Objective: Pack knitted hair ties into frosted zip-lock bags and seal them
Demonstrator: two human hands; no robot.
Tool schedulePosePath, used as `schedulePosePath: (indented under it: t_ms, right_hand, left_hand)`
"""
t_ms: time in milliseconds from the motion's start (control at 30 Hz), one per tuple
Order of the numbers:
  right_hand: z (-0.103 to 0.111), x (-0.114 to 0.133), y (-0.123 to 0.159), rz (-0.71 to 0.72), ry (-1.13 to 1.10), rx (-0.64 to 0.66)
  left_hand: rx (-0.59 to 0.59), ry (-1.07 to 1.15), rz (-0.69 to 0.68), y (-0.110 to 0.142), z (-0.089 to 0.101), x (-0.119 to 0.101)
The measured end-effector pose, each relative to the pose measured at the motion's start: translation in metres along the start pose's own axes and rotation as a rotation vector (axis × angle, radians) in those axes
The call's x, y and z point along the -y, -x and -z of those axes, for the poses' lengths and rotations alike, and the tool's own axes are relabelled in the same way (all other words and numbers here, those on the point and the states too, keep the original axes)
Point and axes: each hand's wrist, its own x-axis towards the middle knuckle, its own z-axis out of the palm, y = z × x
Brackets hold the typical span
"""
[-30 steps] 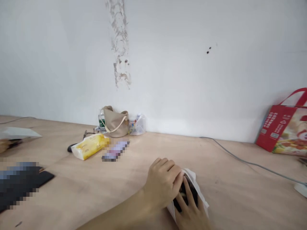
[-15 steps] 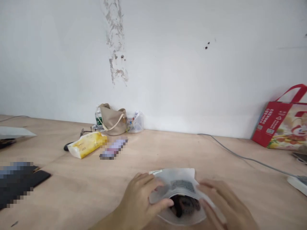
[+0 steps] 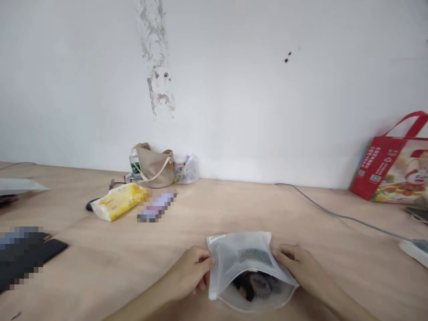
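A white frosted zip bag [image 3: 245, 261] lies on the wooden table, its printed side up and its mouth towards me. Inside its lower part shows a dark, fuzzy item [image 3: 256, 285], partly hidden by the bag's film. My left hand [image 3: 189, 274] pinches the bag's left edge, with the fingers around it. My right hand [image 3: 294, 263] grips the right edge near the top corner. Both hands rest low, close to the tabletop.
The pale plywood table [image 3: 100, 249] holds a yellow tissue pack [image 3: 117, 203], a pixelated item [image 3: 157, 205], and a beige handbag [image 3: 154, 168] by the wall. A red printed tote bag [image 3: 389, 169] stands at right. A grey cable [image 3: 347, 217] runs to a white power strip [image 3: 414, 252].
The bag has been turned flat and pulled towards the table's middle, no longer crumpled between my hands. My hands have moved apart to its two edges. The view has shifted slightly.
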Motion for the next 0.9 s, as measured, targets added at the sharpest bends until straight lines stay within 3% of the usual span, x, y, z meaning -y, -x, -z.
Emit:
schedulePosePath:
  t_ms: [133,333,500,733,900]
  right_hand:
    - [-0.005,0.005,-0.001,0.022,-0.022,0.007]
    - [-0.006,0.022,0.002,0.068,-0.037,-0.057]
    - [0.0,0.03,0.003,0.086,-0.044,-0.094]
    - [0.004,0.015,0.003,0.038,-0.014,-0.037]
    - [-0.005,0.019,0.005,0.054,-0.026,0.019]
  left_hand:
    - [-0.009,-0.012,-0.071,-0.002,-0.005,-0.005]
    - [-0.157,-0.115,-0.24,-0.002,-0.007,-0.024]
    - [-0.275,-0.372,-0.362,0.0,-0.007,-0.035]
    - [-0.209,-0.446,-0.325,-0.003,-0.003,-0.024]
    - [-0.171,-0.426,-0.359,-0.003,-0.007,-0.021]
